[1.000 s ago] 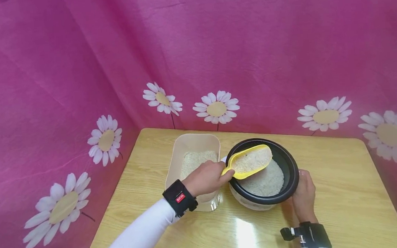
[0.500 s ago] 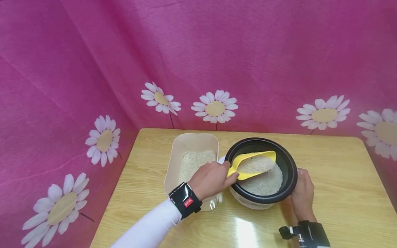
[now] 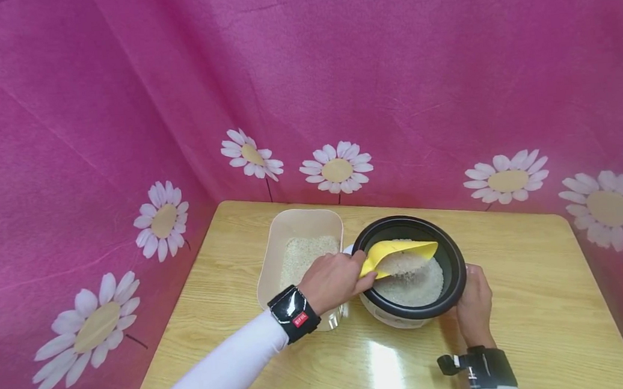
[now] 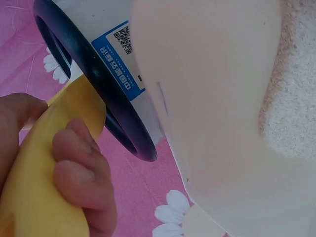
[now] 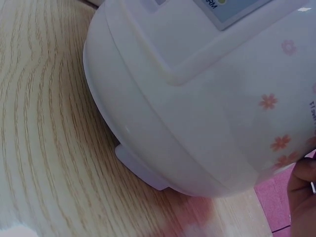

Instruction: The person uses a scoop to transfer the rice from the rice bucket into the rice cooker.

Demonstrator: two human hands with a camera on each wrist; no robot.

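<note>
My left hand [image 3: 335,280] grips the handle of a yellow scoop [image 3: 404,246]. The scoop is tilted over the rice cooker [image 3: 396,319], with grains pouring from its lower edge onto the rice [image 3: 421,292] inside. In the left wrist view, fingers [image 4: 74,182] curl around the scoop's handle [image 4: 37,173] beside the dark rim [image 4: 116,91]. My right hand [image 3: 473,306] holds the cooker's right side. The right wrist view shows the white cooker body [image 5: 207,123] with orange flowers, and the curled fingers [image 5: 303,182] at its edge.
A beige plastic bin [image 3: 270,269] holding rice [image 3: 303,254] stands left of the cooker, partly behind my left forearm. Both stand on a wooden table [image 3: 535,287]. A pink curtain [image 3: 389,62] with printed daisies hangs behind and to the left.
The scoop has rolled from nearly level to tilted toward the near side, and rice now spills from it into the cooker. My left wrist has turned and shifted slightly right; my right hand stays put.
</note>
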